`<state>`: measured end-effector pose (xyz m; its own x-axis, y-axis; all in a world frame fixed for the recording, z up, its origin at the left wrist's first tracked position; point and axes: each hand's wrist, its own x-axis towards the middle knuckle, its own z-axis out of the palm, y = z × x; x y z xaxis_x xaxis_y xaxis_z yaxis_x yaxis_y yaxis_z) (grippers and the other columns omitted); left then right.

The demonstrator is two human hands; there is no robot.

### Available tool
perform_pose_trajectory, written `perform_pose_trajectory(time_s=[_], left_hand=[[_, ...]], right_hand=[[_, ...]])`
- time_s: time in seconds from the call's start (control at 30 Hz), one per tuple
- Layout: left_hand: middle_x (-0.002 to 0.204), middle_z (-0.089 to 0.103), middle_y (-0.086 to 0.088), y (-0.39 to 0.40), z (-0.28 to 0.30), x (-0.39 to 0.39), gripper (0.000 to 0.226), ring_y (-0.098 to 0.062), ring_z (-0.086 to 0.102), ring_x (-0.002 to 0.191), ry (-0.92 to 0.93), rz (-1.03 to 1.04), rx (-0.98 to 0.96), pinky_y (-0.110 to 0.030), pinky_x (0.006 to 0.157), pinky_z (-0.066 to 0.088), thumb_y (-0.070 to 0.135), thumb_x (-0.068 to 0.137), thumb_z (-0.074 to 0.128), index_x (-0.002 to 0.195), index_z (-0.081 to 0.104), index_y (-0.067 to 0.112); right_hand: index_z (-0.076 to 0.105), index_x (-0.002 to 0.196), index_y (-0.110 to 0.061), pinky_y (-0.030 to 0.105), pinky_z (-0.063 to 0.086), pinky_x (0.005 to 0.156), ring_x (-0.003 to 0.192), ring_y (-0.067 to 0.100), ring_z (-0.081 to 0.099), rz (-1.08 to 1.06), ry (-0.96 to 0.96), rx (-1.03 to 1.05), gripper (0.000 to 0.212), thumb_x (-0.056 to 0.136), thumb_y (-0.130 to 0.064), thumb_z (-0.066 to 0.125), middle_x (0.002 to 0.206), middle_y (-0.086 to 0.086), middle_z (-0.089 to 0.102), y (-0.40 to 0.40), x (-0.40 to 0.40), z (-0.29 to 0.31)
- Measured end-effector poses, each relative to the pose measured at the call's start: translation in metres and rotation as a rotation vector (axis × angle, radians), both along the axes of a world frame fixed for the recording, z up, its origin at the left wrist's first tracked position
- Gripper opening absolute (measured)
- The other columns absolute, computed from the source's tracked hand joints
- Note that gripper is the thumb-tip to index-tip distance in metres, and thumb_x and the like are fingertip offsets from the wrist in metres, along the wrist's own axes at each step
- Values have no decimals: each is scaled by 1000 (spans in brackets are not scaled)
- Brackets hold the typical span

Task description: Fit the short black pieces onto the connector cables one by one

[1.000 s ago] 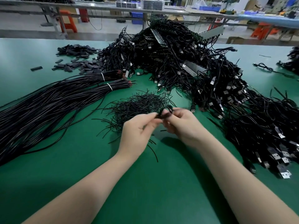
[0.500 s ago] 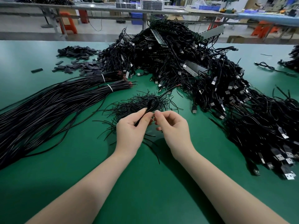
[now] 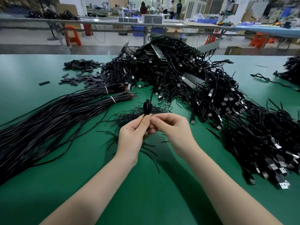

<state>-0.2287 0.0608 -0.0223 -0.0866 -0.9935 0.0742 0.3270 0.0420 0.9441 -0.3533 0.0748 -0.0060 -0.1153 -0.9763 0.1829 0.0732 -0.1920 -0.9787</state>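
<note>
A small coiled black connector cable (image 3: 147, 107) is being held up above the green table (image 3: 146, 184), pinched between the curled thumb and fingers of the left hand (image 3: 131, 135). The right hand (image 3: 172, 127) is touching it from the other side, its fingers (image 3: 156, 122) curled and pinching at something too small to be identified, perhaps the short black piece. For this step it is probably best that the cable end is being kept still and straight by one hand while the piece is being pushed on slowly by the other, so that nothing is being bent.

Two hands are being used, and one cable is being worked on. Just behind them one loose heap of thin black strands (image 3: 129, 116) is lying. To the left, two tied bundles of long black wires (image 3: 65, 111) are lying. Farther away, one large tangled pile of black cables with metal plugs (image 3: 203, 88) and one scatter of flat dark sleeve pieces (image 3: 81, 73) are seen; their items are too many to be counted.
</note>
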Motion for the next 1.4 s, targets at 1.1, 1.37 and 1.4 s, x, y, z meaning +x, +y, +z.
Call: perform_pose_trajectory(time_s=[1.1,1.37,1.4], left_hand=[[80,75,0,-9,107,46,27,-11,66,74,-360,-249,-208,-26,69,52,38,58,77,83,79,29],[87,77,-5,-6,112,46,23,-12,71,77,-333,-306,-176,-18,62,54,26,65,74,87,79,21],[88,77,-6,-5,113,46,25,-13,71,78,-338,-307,-179,-19,63,54,28,64,75,88,79,21]], right_hand=[[76,77,-16,21,47,61,64,11,55,121,8,-63,13,86,-9,69,68,1,65,6,5,78],[80,76,-21,15,51,66,67,4,63,273,-111,84,12,68,-28,74,72,-5,71,9,-1,81],[80,76,-21,15,52,66,67,4,63,292,-119,93,12,68,-27,74,72,-5,71,9,-2,82]])
